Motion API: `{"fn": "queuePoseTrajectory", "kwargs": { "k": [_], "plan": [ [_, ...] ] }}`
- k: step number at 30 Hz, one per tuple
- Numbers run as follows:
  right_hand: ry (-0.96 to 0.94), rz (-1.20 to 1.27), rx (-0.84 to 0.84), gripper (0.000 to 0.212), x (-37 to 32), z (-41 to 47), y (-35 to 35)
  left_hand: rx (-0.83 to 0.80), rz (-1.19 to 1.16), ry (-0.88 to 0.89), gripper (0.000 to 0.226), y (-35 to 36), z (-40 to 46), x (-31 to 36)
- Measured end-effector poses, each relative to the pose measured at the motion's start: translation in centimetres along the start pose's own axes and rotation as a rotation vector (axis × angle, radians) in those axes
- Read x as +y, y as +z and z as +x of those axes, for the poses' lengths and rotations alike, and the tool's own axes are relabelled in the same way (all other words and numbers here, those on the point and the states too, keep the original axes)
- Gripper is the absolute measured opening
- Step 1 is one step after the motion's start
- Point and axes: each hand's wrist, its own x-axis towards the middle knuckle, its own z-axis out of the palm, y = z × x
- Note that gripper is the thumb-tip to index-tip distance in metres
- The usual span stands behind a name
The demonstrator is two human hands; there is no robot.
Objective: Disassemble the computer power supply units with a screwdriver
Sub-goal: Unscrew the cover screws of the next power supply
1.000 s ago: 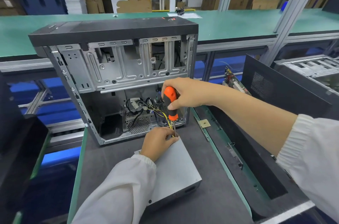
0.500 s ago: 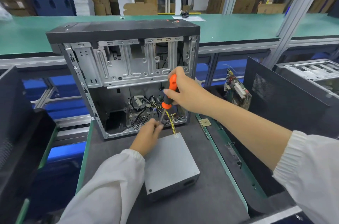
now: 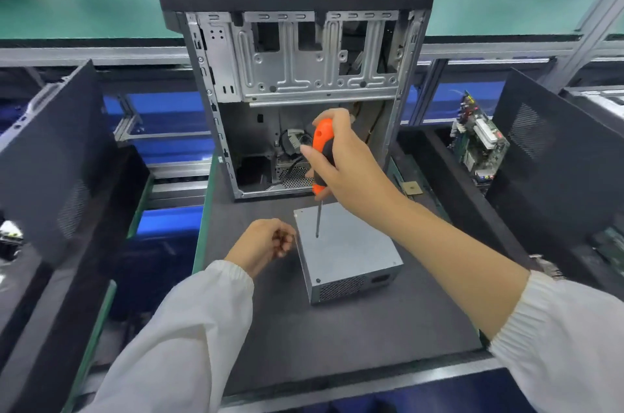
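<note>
the power supply (image 3: 347,250), a plain grey metal box with a vent grille on its near end, lies flat on the dark worktop (image 3: 337,345), just in front of the open computer case (image 3: 297,81) that stands upright behind it. the right hand (image 3: 347,162) grips the orange and black handle of the screwdriver (image 3: 320,169), fingers wrapped round it, shaft pointing down with the tip just over the top panel of the box, somewhat in from its far left corner. whether the tip touches the metal cannot be told. the left hand (image 3: 265,243) sits just beside the left edge of the box with its fingers curled in; something small may be pinched there, perhaps a screw, but it is too small to be sure.

the step in hand looks like taking out the lid screws of the box. one small screw head shows at the near left corner of the top, another at the far left corner. the next move probably calls for seating the tip squarely in a screw head, pressing straight down so it does not slip, and steadying the box with the left hand, since the box lies loose and could twist under the turning.
</note>
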Motion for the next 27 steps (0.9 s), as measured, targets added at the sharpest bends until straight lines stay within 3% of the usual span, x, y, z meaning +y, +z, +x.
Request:
{"fn": "queuePoseTrajectory", "kwargs": {
  "k": [3, 8, 13, 17, 27],
  "plan": [
    [0.016, 0.009, -0.025, 0.032, 0.4, -1.0, 0.8, -0.022, 0.145, 0.011, 0.035, -0.1, -1.0, -2.6],
    [-0.031, -0.015, -0.047, 0.043, 0.9, -2.0, 1.2, -0.017, 0.158, 0.084, 0.024, 0.4, -2.3, -5.1],
    [0.056, -0.104, -0.048, 0.031, 1.5, -2.1, 0.9, 0.004, 0.117, 0.072, 0.025, 1.3, -3.8, -5.7],
    [0.001, -0.092, 0.031, 0.031, 1.8, -3.5, 1.0, 0.009, 0.248, 0.054, 0.041, 2.3, -4.4, -6.0],
    [-0.021, 0.072, 0.047, 0.034, 1.2, -6.2, -0.1, -0.09, 0.025, 0.102, 0.03, 2.3, -5.3, -6.9]
  ]
}}
